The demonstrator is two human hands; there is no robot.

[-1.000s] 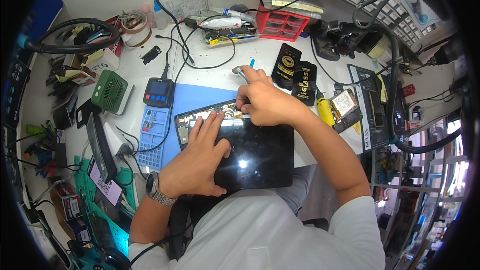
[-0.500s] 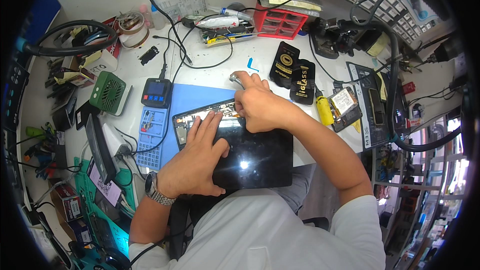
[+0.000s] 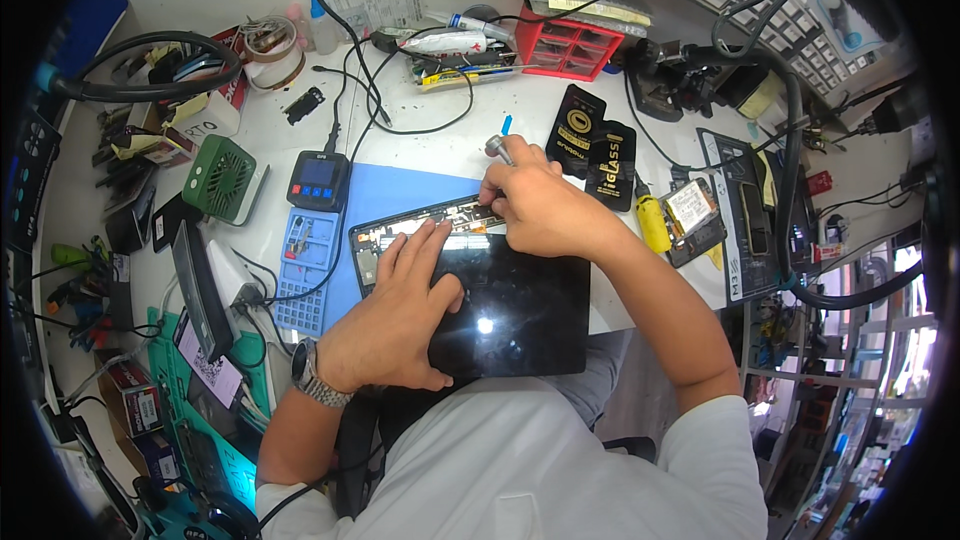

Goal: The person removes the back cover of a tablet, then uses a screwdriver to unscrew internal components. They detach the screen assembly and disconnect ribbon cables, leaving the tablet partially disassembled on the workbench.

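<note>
An opened tablet (image 3: pixel 400 240) lies on a blue mat (image 3: pixel 400 190) in the middle of the bench, its circuit boards showing along the far edge. A glossy black screen panel (image 3: pixel 520 310) covers most of it. My left hand (image 3: pixel 395 315) lies flat on the panel, fingers spread, fingertips at the exposed boards. My right hand (image 3: pixel 540 205) grips a screwdriver (image 3: pixel 497 148) with a silver cap, its tip hidden down at the tablet's far edge. A metal watch (image 3: pixel 312 380) sits on my left wrist.
A green fan unit (image 3: pixel 222 178), a small blue-screened meter (image 3: pixel 318 180) and a light blue parts tray (image 3: pixel 305 270) stand left of the mat. Black film packets (image 3: pixel 592 145), a yellow tool (image 3: pixel 652 225), a red drawer box (image 3: pixel 570 40), cables and tape rolls crowd the bench.
My right hand with the screwdriver has shifted slightly along the tablet's far edge. My left hand has stayed pressed on the screen panel.
</note>
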